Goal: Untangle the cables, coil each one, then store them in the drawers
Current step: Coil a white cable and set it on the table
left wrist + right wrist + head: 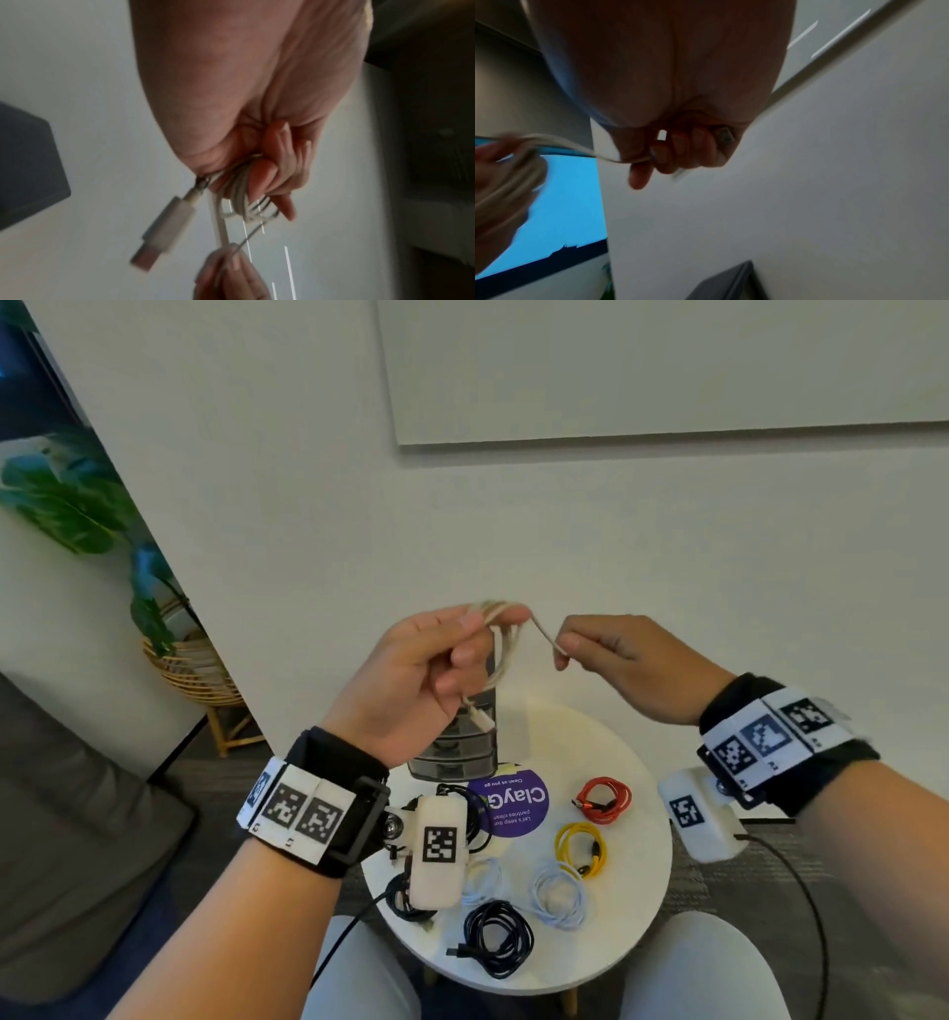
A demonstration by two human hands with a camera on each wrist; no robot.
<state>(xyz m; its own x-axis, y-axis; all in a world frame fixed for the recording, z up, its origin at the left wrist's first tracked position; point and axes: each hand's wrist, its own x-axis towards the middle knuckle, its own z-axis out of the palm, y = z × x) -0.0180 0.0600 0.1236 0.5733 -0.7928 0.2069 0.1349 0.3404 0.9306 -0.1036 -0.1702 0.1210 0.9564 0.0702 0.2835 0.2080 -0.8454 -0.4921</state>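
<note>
Head view: cream-white USB cable (500, 642) held up above round white table (639, 891), between both hands.
Left hand (411, 680) clenched round the gathered loops, plug dangling below; right hand (624, 662) pinching the free strand. On table: red (605, 799), yellow (580, 847), black (499, 937) coiled cables; grey plastic drawer unit (454, 757) behind.

Black wrist straps (334, 762) carry white tag-marked camera blocks (436, 852), cabled.

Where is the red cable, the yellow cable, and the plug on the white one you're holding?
red cable (604, 800): head view, on its coiled loops.
yellow cable (580, 847): head view, on the coil's rim.
plug (164, 231): left wrist view, on its white housing, hanging below the left hand (257, 97).
</note>
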